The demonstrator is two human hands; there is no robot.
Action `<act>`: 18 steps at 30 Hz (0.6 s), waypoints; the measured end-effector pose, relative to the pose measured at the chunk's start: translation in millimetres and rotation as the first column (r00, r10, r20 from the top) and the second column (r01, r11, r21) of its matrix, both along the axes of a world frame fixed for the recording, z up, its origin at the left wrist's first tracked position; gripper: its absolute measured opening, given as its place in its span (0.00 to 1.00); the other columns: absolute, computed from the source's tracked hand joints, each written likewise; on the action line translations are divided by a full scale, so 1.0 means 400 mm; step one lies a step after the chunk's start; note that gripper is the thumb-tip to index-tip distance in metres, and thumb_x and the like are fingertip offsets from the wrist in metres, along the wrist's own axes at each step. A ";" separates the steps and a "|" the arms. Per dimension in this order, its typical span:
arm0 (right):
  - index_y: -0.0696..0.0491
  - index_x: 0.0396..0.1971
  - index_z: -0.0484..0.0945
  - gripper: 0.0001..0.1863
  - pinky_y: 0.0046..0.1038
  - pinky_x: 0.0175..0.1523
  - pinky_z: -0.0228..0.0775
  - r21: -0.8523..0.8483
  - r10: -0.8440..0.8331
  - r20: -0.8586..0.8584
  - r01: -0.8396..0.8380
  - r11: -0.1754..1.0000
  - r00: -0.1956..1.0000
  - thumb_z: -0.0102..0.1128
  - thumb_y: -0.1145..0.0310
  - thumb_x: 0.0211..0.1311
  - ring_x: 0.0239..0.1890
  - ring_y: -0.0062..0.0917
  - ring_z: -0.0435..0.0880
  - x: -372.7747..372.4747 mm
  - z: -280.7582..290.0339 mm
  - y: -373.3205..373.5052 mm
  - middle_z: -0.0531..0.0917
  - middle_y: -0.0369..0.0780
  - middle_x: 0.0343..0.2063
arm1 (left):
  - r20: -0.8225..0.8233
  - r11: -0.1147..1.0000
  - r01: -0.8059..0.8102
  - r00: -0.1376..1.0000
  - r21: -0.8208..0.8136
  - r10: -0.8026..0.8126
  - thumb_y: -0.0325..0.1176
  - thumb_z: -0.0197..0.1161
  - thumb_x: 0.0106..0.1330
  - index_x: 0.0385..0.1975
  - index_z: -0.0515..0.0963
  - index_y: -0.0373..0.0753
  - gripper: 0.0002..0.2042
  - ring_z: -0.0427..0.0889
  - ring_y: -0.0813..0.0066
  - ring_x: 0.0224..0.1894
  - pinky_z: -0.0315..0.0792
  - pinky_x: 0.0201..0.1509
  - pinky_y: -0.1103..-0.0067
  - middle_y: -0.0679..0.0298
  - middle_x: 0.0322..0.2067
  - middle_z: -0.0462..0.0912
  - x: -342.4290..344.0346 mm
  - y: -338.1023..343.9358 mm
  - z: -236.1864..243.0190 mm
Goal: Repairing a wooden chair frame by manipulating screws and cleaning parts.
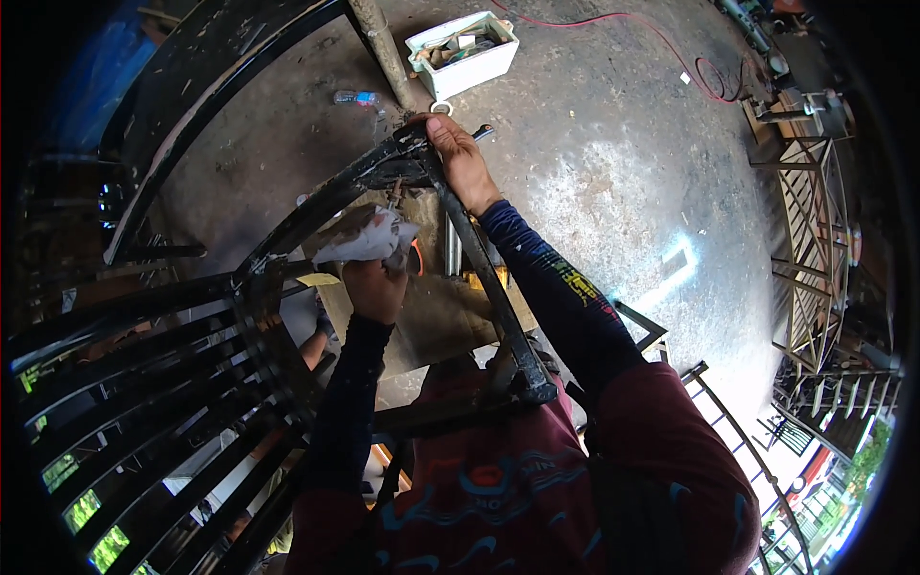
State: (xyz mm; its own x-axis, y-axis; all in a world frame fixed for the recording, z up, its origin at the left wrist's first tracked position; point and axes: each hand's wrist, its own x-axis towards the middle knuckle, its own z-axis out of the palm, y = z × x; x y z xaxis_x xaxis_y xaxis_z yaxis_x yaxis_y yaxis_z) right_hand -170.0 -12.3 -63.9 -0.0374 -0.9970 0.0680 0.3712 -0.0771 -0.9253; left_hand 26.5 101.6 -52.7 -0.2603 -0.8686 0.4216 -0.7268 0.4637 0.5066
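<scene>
A black slatted chair frame (489, 278) lies tilted across my lap, its paint worn pale in patches. The slats of the chair (144, 383) spread out to the left. At the frame's far corner my right hand (465, 168) is closed around the black bar, thumb on top. Inside the frame, my left hand (376, 287) is closed on a crumpled white rag (369, 238), which hides most of its fingers. The rag is just below the far corner joint. Whether it touches the bar cannot be made out.
A white box (479, 74) of loose pieces stands on the concrete floor beyond the frame, with a plastic bottle (356, 98) to its left. A brown board (431, 316) lies below the frame. Racks (805, 249) line the right side; a red hose (623, 16) runs behind.
</scene>
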 end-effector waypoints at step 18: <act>0.57 0.47 0.79 0.20 0.20 0.53 0.66 0.047 0.041 0.109 -0.047 0.998 0.993 0.48 0.54 0.77 0.43 0.16 0.74 -0.006 0.012 0.004 0.81 0.32 0.38 | -0.538 0.231 0.969 -0.238 -0.083 0.809 0.42 0.46 0.76 0.49 0.70 0.28 0.19 0.69 0.79 0.18 0.62 0.16 0.87 0.56 0.28 0.76 0.044 0.025 -0.029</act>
